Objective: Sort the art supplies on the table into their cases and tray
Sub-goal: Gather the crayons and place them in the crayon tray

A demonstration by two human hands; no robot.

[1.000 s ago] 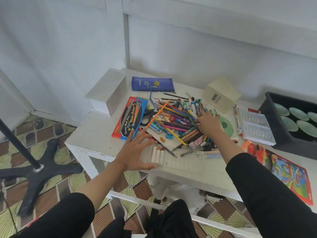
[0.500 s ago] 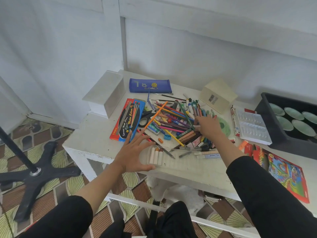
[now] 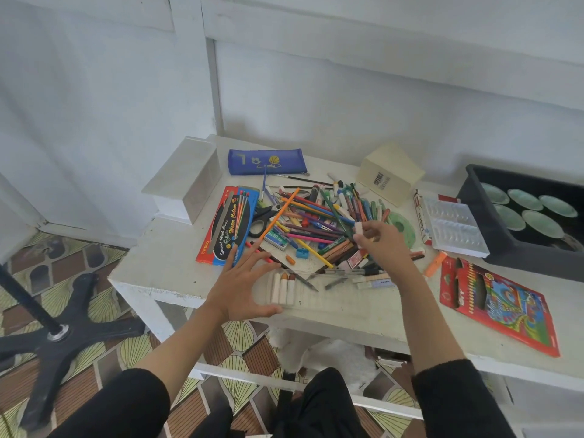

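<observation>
Table (image 3: 151, 257) edge: left hand (image 3: 240, 286) spread against clear tray (image 3: 331, 300); right hand (image 3: 384, 245) pinches white stick (image 3: 358, 228).

A black star-shaped stand base (image 3: 63, 335) stood on the brown-and-yellow fan-patterned tile floor (image 3: 57, 257), its dark pole (image 3: 22, 295) rising up-left; white panelled walls (image 3: 94, 105) rose behind.

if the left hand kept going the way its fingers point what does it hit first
Probably the near edge of the loose pencil pile, just beyond the fingertips of the left hand; depth is unclear, they may already touch it.
</observation>
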